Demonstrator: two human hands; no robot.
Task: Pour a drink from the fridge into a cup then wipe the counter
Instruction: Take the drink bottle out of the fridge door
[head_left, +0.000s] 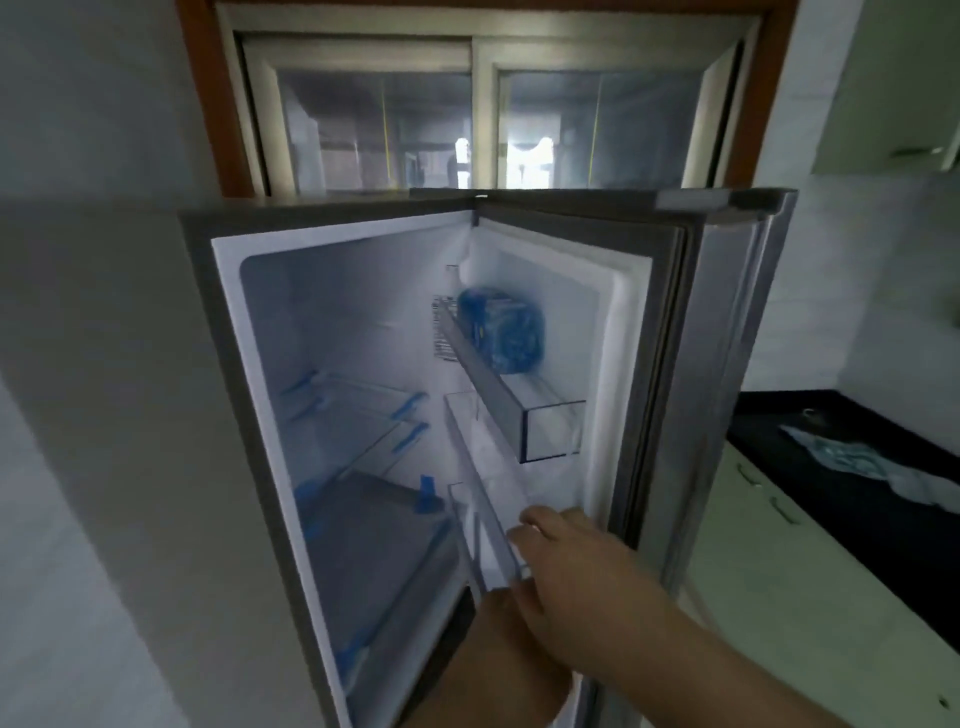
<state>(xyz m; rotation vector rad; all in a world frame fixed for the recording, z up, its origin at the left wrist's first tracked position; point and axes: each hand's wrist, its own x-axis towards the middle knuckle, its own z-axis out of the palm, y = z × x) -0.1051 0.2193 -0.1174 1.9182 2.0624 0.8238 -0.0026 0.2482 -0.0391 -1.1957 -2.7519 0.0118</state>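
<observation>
The fridge (249, 395) stands open, its door (727, 364) swung to the right. A blue drink carton (501, 330) stands in the upper door shelf (498, 410). My right hand (566, 577) reaches in from the lower right, fingers apart, its fingertips at the clear rim of the lower door shelf (483, 525), well below the carton. It holds nothing. My left forearm (493, 660) comes up underneath the right hand, and the left hand itself is hidden. The fridge's inner glass shelves (358, 415) look bare. No cup is in view.
A black counter (810, 431) runs along the right with a crumpled white and pale blue cloth (852, 462) lying on it. Pale cabinet fronts (779, 545) sit below it. A window (467, 119) is behind the fridge top, and a wall cabinet (898, 78) hangs at the upper right.
</observation>
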